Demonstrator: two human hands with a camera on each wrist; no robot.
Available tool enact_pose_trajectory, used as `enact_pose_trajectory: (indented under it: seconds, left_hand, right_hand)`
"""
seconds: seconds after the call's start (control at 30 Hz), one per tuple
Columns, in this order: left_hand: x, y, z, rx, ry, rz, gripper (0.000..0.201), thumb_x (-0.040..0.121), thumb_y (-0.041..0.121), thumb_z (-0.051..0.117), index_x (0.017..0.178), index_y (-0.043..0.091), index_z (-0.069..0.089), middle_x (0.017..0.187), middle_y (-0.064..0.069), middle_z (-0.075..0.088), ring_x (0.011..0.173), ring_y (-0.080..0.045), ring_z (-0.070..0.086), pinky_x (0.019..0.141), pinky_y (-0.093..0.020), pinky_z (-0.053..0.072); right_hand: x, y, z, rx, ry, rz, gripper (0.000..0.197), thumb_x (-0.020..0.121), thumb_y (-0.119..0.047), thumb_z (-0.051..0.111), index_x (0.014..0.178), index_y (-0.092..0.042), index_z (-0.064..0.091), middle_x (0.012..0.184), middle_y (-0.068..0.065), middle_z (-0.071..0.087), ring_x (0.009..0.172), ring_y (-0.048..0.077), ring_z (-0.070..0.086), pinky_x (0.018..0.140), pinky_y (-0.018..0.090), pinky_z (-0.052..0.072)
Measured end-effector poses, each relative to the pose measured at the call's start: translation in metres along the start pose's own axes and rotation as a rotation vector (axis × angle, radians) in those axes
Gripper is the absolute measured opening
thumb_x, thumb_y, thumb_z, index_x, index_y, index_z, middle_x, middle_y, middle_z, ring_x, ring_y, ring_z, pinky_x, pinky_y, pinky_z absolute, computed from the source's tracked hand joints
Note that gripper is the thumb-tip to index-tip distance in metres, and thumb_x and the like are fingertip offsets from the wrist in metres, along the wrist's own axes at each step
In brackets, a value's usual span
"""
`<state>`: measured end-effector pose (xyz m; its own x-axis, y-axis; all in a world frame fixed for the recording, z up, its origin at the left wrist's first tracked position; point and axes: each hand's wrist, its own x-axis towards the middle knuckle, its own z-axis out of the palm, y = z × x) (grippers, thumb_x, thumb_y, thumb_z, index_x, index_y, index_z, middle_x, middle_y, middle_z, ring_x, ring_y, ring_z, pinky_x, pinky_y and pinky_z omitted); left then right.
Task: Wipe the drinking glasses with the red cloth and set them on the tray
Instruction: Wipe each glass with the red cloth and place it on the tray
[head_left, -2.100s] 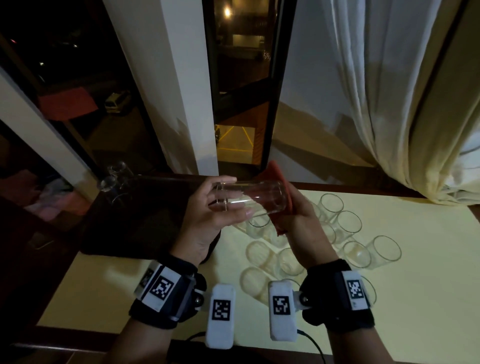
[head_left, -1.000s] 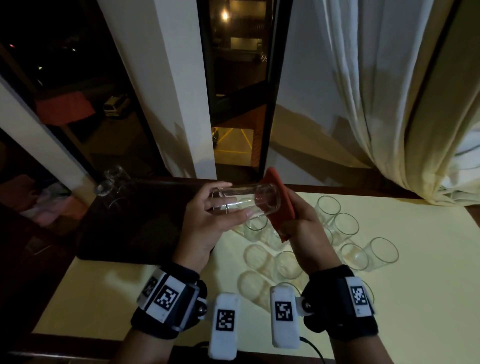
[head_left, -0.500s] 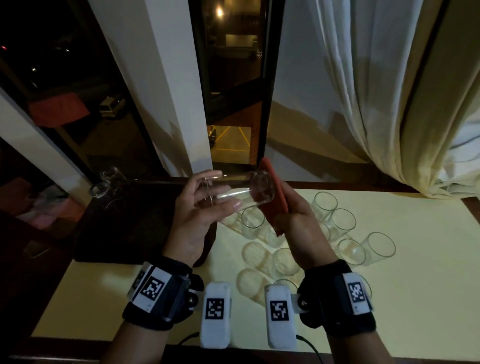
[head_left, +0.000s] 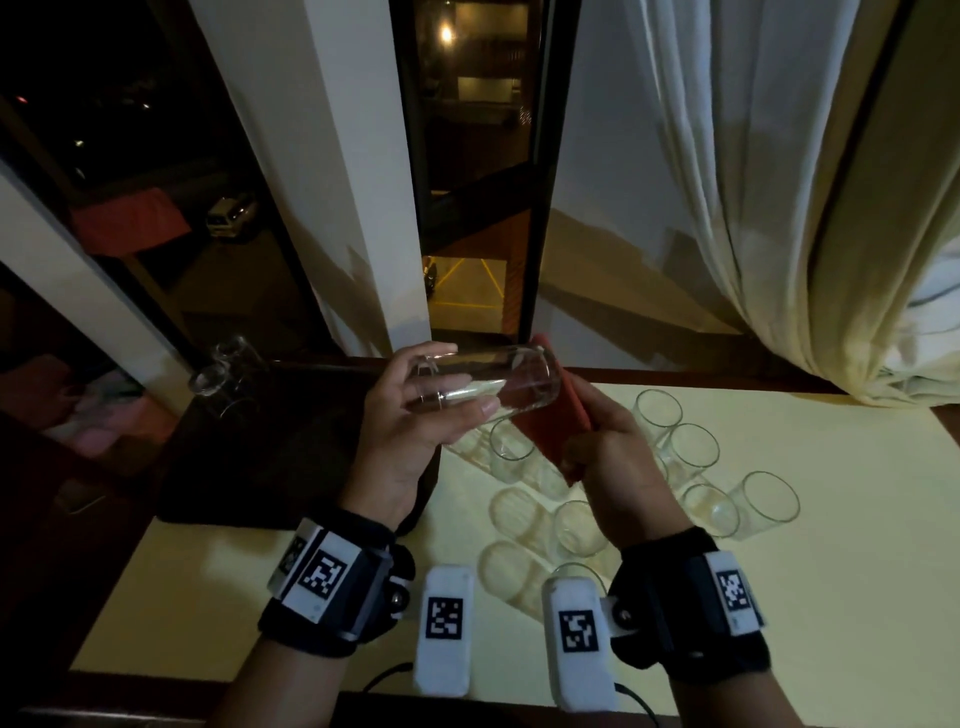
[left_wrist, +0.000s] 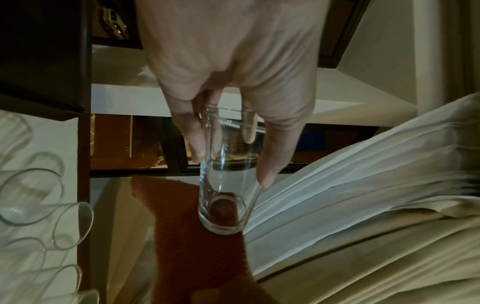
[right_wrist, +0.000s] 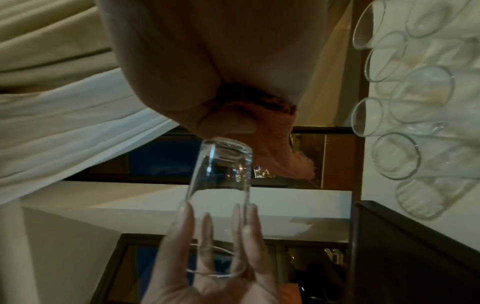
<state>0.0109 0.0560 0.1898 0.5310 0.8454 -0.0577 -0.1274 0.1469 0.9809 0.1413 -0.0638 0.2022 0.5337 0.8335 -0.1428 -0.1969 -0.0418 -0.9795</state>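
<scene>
Task in early progress: the left hand (head_left: 410, 436) is gripping one drinking glass (head_left: 485, 384) on its side above the table (head_left: 831, 571), the right hand (head_left: 618, 457) is pressing the red cloth (head_left: 550, 421) to its base, two glasses (head_left: 223, 371) are standing on the dark tray (head_left: 270, 457), and roughly ten unwiped glasses (head_left: 691, 447) are lying on the table.

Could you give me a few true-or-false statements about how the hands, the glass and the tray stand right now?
1. The left hand grips the held glass on its side. True.
2. The right hand holds nothing. False: it holds the red cloth against the glass's base.
3. The dark tray already carries at least one glass. True.
4. The glasses on the yellow table all stand upright. False: the waiting glasses lie on their sides.
</scene>
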Motion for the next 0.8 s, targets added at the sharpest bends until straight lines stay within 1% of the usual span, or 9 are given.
enact_pose_trajectory:
  seconds: [0.13,0.3,0.4,0.43,0.53,0.6,0.67,0.73,0.8]
  left_hand:
    - [-0.0009,-0.0033,-0.0004,0.017,0.007,-0.001,0.064,0.053,0.017,0.087,0.112,0.030,0.066,0.105,-0.007,0.076,0.099,-0.022,0.073,0.073,-0.034,0.059]
    - [-0.0004,-0.0008,-0.0016,-0.008,0.007,0.012,0.066,0.051,0.018,0.087,0.112,0.031,0.065,0.100,0.001,0.077,0.098,-0.017,0.073,0.072,-0.032,0.059]
    - [0.0002,-0.0001,-0.0016,0.017,0.020,0.010,0.066,0.048,0.022,0.089,0.109,0.033,0.067,0.101,-0.003,0.076,0.099,-0.019,0.072,0.072,-0.032,0.059]
    - [0.0000,-0.0001,-0.0013,0.008,0.028,0.012,0.064,0.050,0.020,0.088,0.108,0.033,0.067,0.101,-0.003,0.076,0.099,-0.018,0.073,0.070,-0.031,0.059]
    - [0.0004,-0.0012,-0.0007,-0.021,0.020,0.030,0.063,0.052,0.016,0.087,0.110,0.030,0.067,0.101,-0.004,0.076,0.097,-0.016,0.073,0.068,-0.028,0.056]
    - [0.0004,-0.0011,-0.0002,-0.014,0.009,0.036,0.069,0.047,0.021,0.091,0.111,0.030,0.067,0.104,-0.006,0.075,0.099,-0.017,0.073,0.067,-0.027,0.056]
    - [0.0018,-0.0010,-0.0011,-0.003,0.009,0.027,0.073,0.042,0.032,0.091,0.111,0.032,0.067,0.105,-0.006,0.076,0.100,-0.020,0.073,0.069,-0.030,0.057]
    - [0.0026,-0.0003,-0.0017,-0.003,0.007,0.012,0.073,0.042,0.036,0.089,0.111,0.032,0.067,0.105,-0.005,0.076,0.101,-0.022,0.073,0.071,-0.033,0.058]
    - [0.0024,0.0000,-0.0018,-0.010,0.001,0.015,0.072,0.044,0.032,0.090,0.112,0.031,0.066,0.105,-0.004,0.076,0.101,-0.022,0.073,0.071,-0.031,0.059]
  right_hand:
    - [0.0048,-0.0013,-0.0053,0.004,0.018,-0.030,0.084,0.051,0.000,0.045,0.130,-0.021,0.066,0.105,-0.001,0.073,0.070,0.005,0.064,0.045,0.016,0.037]
    - [0.0026,0.0002,-0.0007,0.001,-0.031,-0.019,0.069,0.054,-0.001,0.046,0.116,-0.018,0.071,0.088,-0.008,0.075,0.068,-0.003,0.064,0.048,0.009,0.040]
    - [0.0060,-0.0011,-0.0059,0.015,-0.022,-0.031,0.086,0.050,0.002,0.043,0.132,-0.013,0.065,0.112,0.008,0.072,0.074,0.001,0.067,0.047,0.009,0.041]
    - [0.0065,-0.0025,-0.0058,0.027,-0.024,-0.036,0.086,0.050,0.003,0.042,0.132,-0.011,0.065,0.113,0.010,0.071,0.072,-0.001,0.066,0.047,0.009,0.041]
    - [0.0068,-0.0039,-0.0013,-0.019,-0.052,-0.048,0.066,0.052,0.000,0.047,0.113,-0.012,0.070,0.093,0.004,0.069,0.061,-0.007,0.060,0.048,0.007,0.041]
    - [0.0065,-0.0011,-0.0017,-0.025,-0.042,-0.057,0.061,0.052,-0.002,0.048,0.106,-0.016,0.072,0.092,0.004,0.071,0.069,0.000,0.064,0.051,0.008,0.041]
    - [0.0065,-0.0015,-0.0053,0.034,-0.024,-0.050,0.073,0.051,0.001,0.045,0.118,-0.011,0.071,0.099,0.004,0.075,0.078,0.007,0.068,0.052,0.009,0.044]
    - [0.0050,-0.0041,-0.0079,0.063,-0.025,-0.065,0.081,0.051,0.004,0.041,0.126,-0.009,0.067,0.091,-0.006,0.076,0.070,-0.002,0.066,0.049,0.008,0.043]
    - [0.0041,-0.0041,-0.0067,0.036,-0.021,-0.081,0.075,0.052,0.002,0.042,0.121,-0.011,0.068,0.080,-0.015,0.074,0.065,-0.007,0.062,0.050,0.007,0.042]
